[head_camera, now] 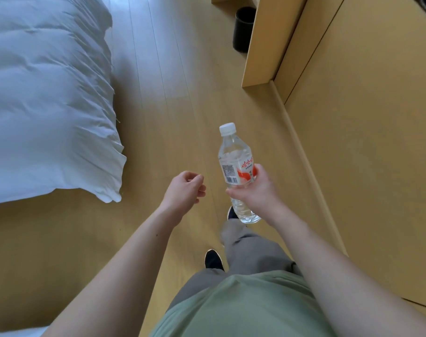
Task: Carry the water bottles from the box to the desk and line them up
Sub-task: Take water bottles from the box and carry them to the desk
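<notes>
Clear plastic water bottle [236, 166] rides upright in the right hand [253, 188], fingers wrapped round its label, left hand [185, 188] loosely curled and empty, mid-carry over the floor [182, 105]; next likely needs reaching the table.

Clear water bottle [236, 166], white cap, upright

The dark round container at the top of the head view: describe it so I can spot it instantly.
Follow the wooden floor up from the white bedding to the light wood furniture panel. The black cylindrical bin stands on the floor, partly hidden behind that panel, the only dark object there.
</notes>
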`<state>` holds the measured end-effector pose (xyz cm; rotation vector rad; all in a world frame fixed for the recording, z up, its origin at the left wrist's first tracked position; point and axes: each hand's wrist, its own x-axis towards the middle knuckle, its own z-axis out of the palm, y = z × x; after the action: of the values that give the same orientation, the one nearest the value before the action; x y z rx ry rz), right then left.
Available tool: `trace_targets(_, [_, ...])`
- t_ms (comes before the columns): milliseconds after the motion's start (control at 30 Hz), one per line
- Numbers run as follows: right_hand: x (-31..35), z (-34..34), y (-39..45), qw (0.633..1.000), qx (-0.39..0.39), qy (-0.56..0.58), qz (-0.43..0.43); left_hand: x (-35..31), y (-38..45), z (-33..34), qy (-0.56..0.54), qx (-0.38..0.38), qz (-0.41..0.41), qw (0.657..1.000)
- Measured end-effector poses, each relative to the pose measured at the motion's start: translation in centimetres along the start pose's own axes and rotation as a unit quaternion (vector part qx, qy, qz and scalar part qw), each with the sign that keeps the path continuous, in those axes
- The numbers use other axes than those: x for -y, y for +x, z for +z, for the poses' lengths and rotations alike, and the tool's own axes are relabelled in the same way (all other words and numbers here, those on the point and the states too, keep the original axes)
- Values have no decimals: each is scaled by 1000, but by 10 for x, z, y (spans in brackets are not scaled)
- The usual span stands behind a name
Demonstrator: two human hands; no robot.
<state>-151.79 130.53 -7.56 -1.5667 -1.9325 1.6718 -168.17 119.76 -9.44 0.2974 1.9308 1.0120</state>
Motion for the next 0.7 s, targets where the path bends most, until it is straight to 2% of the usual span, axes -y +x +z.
trace_targets(400, [101, -5, 192, 999, 24, -23, 4, -115, 159, -30, 20, -24, -14, 999])
trace_targets(700, [176, -9, 311, 998, 45, -41, -5, -197, 262, -49, -14, -39, -20, 999])
